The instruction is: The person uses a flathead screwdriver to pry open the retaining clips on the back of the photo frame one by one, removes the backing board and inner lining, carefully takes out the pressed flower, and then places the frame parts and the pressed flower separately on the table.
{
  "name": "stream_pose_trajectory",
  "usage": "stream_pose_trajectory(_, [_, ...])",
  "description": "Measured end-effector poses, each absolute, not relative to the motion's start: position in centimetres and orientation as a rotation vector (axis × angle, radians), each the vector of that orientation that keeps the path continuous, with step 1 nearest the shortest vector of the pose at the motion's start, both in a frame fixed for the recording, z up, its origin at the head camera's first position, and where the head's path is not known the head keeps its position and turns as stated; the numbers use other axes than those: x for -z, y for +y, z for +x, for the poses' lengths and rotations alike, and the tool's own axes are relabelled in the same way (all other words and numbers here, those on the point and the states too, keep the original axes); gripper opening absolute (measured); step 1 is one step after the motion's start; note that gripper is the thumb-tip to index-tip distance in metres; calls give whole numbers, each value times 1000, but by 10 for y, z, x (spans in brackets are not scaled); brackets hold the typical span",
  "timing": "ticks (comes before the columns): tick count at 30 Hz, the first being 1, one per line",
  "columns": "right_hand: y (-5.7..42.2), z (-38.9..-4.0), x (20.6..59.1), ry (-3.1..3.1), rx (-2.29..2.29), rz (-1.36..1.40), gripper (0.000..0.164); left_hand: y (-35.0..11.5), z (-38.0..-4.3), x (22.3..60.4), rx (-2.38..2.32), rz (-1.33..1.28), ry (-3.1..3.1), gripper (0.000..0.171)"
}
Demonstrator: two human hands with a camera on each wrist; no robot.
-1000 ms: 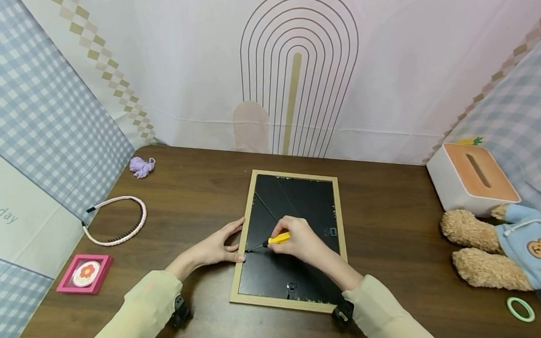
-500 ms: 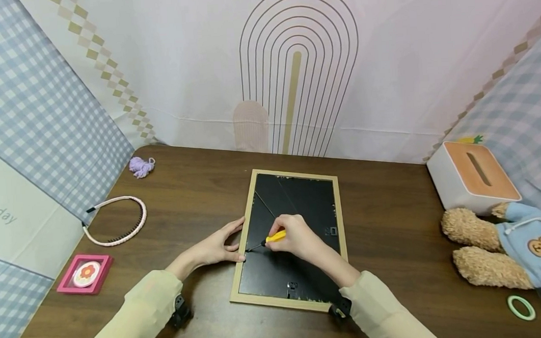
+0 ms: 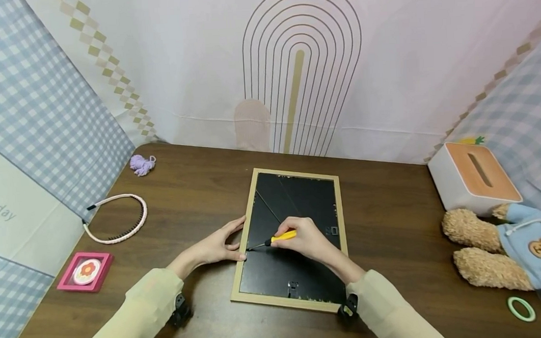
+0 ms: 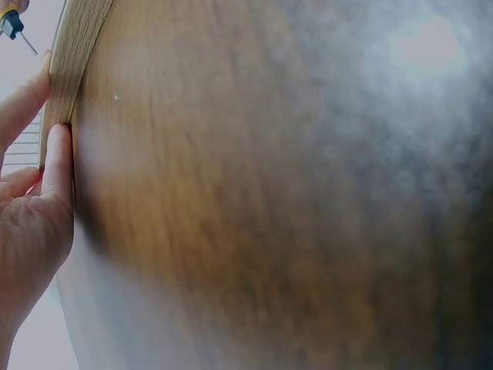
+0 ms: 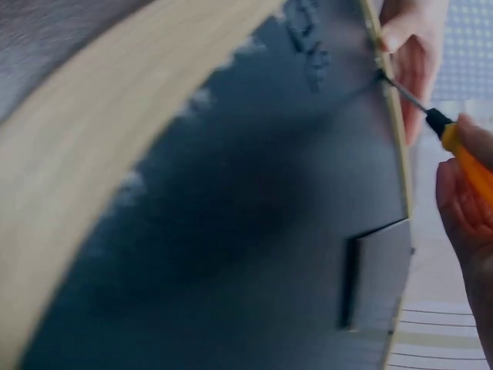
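A picture frame (image 3: 338, 206) lies face down on the table, its black backing board (image 3: 276, 276) upward within a pale wood rim. My left hand (image 3: 215, 247) holds its left edge, the thumb (image 3: 235, 255) over the rim and the fingers along the outer side. Between thumb and fingers, my right hand (image 3: 303, 237) pinches a screwdriver (image 3: 285, 235) by its yellow handle. The thin shaft slants down to the left, its tip at the rim's inner edge beside my left thumb. In the right wrist view, a flap (image 5: 381, 266) stands out from the backing.
A hairband (image 3: 140, 224), a pink box (image 3: 101, 272) with a flower disc and a purple yarn bundle (image 3: 142, 165) lie to the left. On the right are a tissue box (image 3: 452, 180), a teddy bear (image 3: 491, 269) and a green ring (image 3: 511, 307).
My right hand has shifted slightly right, and the screwdriver handle leans lower than half a second ago. Its tip stays at the rim. My left hand keeps its place on the frame.
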State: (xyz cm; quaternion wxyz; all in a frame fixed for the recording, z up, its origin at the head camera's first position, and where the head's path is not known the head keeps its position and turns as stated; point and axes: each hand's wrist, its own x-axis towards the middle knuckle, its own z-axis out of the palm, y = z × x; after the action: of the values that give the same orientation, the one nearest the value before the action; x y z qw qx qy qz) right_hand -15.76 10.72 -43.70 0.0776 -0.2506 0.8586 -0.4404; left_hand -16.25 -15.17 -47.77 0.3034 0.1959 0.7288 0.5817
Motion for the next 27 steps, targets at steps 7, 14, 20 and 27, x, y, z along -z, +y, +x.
stream_pose_trajectory(7, [110,-156,444,2570,1397,-744,15,-149,-162,475,-1528,523,1939,100])
stream_pose_trajectory(14, [99,-153,429,2602,1308,-723,13,-150,-163,475,-1522,515,1941,100])
stream_pose_trajectory(20, [84,-157,410,2703,1053,-905,13,-150,-163,476,-1514,525,1951,99])
stream_pose_trajectory(27, [73,-157,401,2760,895,-957,17,-151,-163,476,-1518,538,1956,99])
